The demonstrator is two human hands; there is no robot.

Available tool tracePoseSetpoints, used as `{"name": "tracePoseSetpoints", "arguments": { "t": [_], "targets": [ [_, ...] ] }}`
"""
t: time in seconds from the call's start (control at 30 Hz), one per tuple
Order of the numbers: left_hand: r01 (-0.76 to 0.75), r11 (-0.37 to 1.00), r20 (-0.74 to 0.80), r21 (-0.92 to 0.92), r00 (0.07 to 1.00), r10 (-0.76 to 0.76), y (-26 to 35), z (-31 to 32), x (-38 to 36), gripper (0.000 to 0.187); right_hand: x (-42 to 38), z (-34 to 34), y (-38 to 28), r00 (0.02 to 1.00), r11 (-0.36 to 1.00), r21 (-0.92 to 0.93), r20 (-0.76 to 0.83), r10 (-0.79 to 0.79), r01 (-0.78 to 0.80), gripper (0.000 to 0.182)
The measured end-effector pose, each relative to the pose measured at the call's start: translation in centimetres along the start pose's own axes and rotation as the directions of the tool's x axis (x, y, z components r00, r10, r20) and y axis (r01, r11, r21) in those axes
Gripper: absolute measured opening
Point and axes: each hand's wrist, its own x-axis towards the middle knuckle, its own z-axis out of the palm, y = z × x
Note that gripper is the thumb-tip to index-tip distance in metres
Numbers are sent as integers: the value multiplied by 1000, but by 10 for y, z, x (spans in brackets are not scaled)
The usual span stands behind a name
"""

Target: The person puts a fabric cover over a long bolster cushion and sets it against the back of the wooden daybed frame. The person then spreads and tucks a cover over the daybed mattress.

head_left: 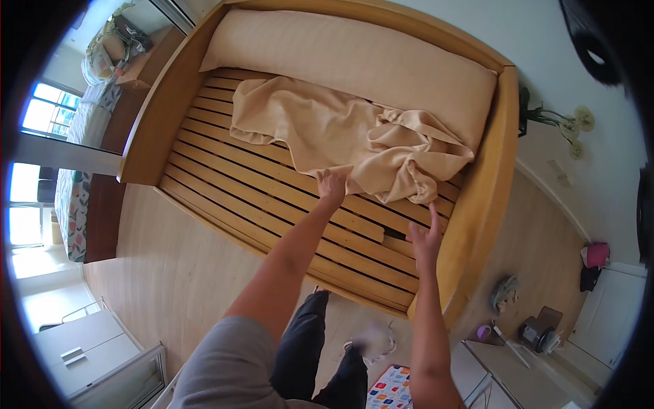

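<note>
A tan cloth cover (pixel 327 129) lies rumpled over the wooden slats of a sofa frame, bunched into folds toward its right end. My left hand (pixel 332 187) is closed on the cover's near edge, about the middle of its length. To the right, my right hand (pixel 425 238) hovers over the slats (pixel 272 198) with its fingers apart. Its raised index finger points at the gathered corner of the cover, close below it. Behind the cover, a long tan back cushion (pixel 354 58) leans along the backrest.
Wooden armrests (pixel 480 238) close off both ends of the sofa frame. A vase with pale flowers (pixel 572 126) stands beyond the right armrest. On the floor by my feet lies a colourful patterned mat (pixel 390 387). A cabinet (pixel 497 368) stands at the lower right.
</note>
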Motion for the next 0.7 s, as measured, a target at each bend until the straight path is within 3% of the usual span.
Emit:
{"name": "tracePoseSetpoints", "arguments": {
  "t": [0.03, 0.07, 0.1, 0.13, 0.17, 0.23, 0.27, 0.3, 0.33, 0.37, 0.43, 0.5, 0.57, 0.6, 0.63, 0.67, 0.7],
  "targets": [
    [-88, 995, 161, 44, 984, 80, -20, -4, -9, 16, 24, 18, 10, 1000, 1000, -1, 3, 8, -8, 60],
    [-114, 992, 147, -55, 982, 121, -39, -4, -26, 11, 46, 35, 22, 978, 959, -267, -151, -141, 97, 66],
    [-139, 978, 128, -155, 979, 160, -57, -3, -49, 15, 57, 46, 36, 952, 906, -401, -201, -231, 135, 68],
    [-174, 980, 220, -101, 956, 193, -75, -5, -74, 15, 67, 57, 50, 915, 834, -531, -249, -319, 146, 71],
    [-116, 971, 233, -210, 958, 165, -96, 1, -102, 15, 72, 66, 63, 949, 865, -496, -229, -214, 76, 63],
    [-51, 949, 406, -312, 896, 182, -128, -17, -148, 16, 68, 73, 75, 974, 884, -467, -206, -99, -9, 55],
    [-48, 948, 408, -315, 895, 181, -137, -18, -161, 16, 64, 74, 77, 992, 850, -527, -104, -68, 3, 40],
    [121, 868, 419, -483, 902, 108, -146, -17, -175, 20, 55, 74, 79, 1000, 811, -585, -2, -26, 20, 26],
    [280, 731, 443, -622, 896, 35, -150, -16, -183, 24, 37, 77, 70, 994, 868, -486, 20, -106, 102, 20],
    [286, 727, 450, -624, 892, 35, -151, -13, -184, 24, 13, 79, 61, 982, 907, -379, 31, -187, 185, 13],
    [661, 348, 682, -665, 727, -79, -149, -11, -172, 41, -48, 76, 27, 990, 984, -180, 139, 15, 10, 12],
    [810, -78, 814, -581, 577, -66, -139, -27, -145, 51, -115, 64, 7, 946, 977, -151, 265, 186, -149, 14],
    [709, -446, 827, -546, 540, -155, -132, -38, -128, 57, -175, 42, -2, 922, 986, -162, 374, 104, -45, 15],
    [710, -446, 828, -545, 540, -152, -134, -45, -123, 57, -200, 29, -16, 889, 977, -162, 415, 195, -139, 15],
    [644, -547, 810, -535, 575, -115, -137, -51, -122, 55, -223, 15, -31, 843, 957, -167, 456, 287, -235, 15],
    [569, -642, 784, -514, 615, -84, -139, -56, -122, 53, -239, -1, -42, 842, 957, -170, 455, 289, -237, 15],
    [572, -643, 788, -509, 610, -82, -143, -56, -126, 53, -254, -20, -52, 851, 954, -91, 434, 296, -286, 15]
  ]
}}
